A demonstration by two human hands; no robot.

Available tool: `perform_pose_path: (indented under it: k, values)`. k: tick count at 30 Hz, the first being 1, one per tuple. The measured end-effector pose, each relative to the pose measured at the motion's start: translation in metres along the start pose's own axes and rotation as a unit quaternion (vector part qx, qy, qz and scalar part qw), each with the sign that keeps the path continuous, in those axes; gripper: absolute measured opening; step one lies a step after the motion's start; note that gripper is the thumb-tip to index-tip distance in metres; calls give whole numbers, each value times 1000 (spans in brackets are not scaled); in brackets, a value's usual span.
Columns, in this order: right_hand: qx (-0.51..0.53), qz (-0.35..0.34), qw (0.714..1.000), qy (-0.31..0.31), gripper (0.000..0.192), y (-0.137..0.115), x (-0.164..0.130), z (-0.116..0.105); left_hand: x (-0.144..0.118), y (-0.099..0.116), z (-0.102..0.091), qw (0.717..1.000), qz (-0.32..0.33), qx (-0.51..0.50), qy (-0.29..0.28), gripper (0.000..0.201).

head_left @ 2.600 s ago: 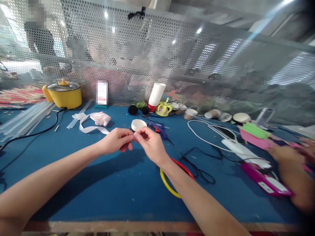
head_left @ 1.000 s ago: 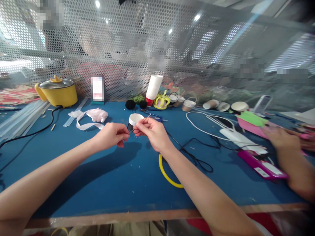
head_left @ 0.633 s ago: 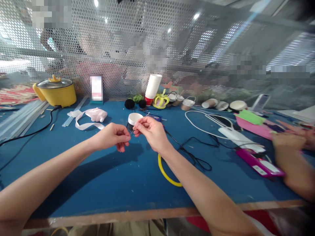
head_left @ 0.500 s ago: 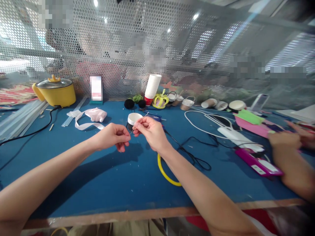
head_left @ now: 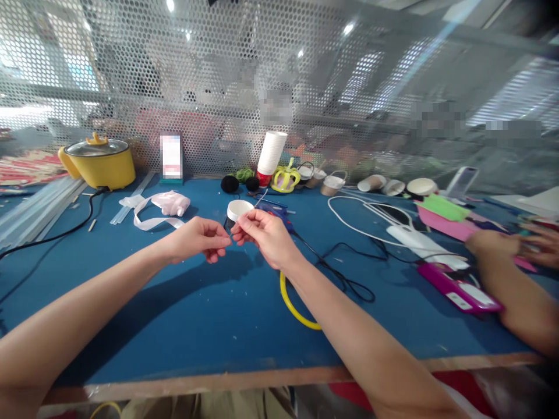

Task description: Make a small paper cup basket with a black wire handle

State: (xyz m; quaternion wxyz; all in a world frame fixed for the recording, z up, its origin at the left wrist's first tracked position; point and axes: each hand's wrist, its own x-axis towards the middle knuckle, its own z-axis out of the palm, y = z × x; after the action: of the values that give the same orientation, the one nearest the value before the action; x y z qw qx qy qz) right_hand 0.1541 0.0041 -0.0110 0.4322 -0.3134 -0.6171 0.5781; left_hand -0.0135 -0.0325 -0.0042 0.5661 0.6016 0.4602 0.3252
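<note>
Blue table mid open; hands pinch thin wire.

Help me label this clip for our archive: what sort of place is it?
Probably a shared craft workshop. A blue work table holds a glue gun, clear glue sticks, paper cups and ribbon. The left hand and right hand pinch a thin wire; another person's hand works alongside.

We face a blue-topped workbench with a worn wooden front edge. A perforated metal screen rises behind it, blurring the room beyond. Ceiling lights glint above, and daylight pours through bright windows at left.
</note>
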Motion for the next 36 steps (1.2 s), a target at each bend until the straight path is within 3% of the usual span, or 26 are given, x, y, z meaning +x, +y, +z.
perform_pose_path:
  k: [3,7,15,22,26,30,36]
  values:
    - [-23,5,1000,-16,23,0,-1,1,2,-3,4,999,14,22,25,18]
    - [-26,-3,1000,-11,22,1,-1,2,3,-4,6,999,27,43,16,19]
    - [16,-5,1000,-20,23,-3,-2,0,2,-5,7,988,115,95,35,18]
    - [33,3,999,-38,22,-6,-4,0,1,-5,7,987,136,83,11,16]
    - [5,-15,999,-47,21,-5,-3,-1,2,-6,4,995,90,29,-36,21]
    - [-8,-31,997,-64,18,-7,-4,-1,2,-8,3,991,33,-98,-88,31]
    - [47,-17,996,-73,13,-8,-5,-1,4,-14,5,976,15,-195,-98,28]
